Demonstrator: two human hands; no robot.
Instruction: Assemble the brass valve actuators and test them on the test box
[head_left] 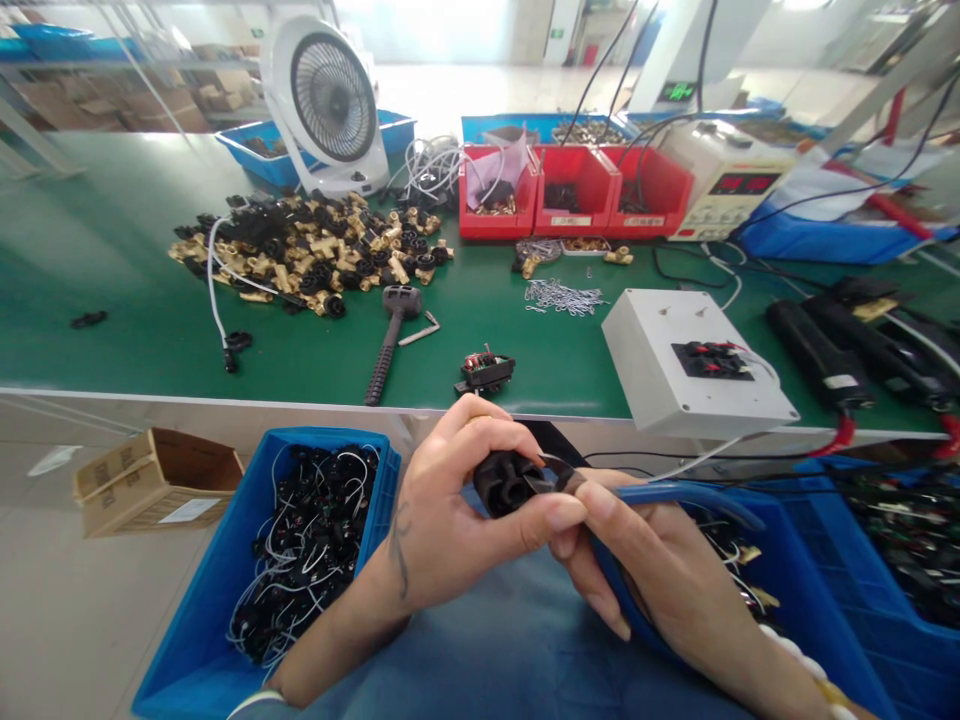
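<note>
My left hand (450, 500) is closed round a black ribbed plastic part (501, 484), held just past the table's front edge. In my right hand (660, 565) is a pair of blue-handled pliers (675, 492). Their dark jaws reach the open side of the black part, and my left thumb lies close to them. The jaw tips are too small and partly hidden to tell what they grip. Nearest on the table is a small black housing (487, 372) with a green board and red parts in it. A dark hammer (391, 335) lies left of it, beside a bent metal pin (420, 330).
A pile of brass fittings (322, 255) lies at the left, below a white fan (330, 100). Red bins (574, 195), metal clips (562, 297) and a grey box (690, 350) stand or lie to the right. Blue crates (187, 620) flank my lap.
</note>
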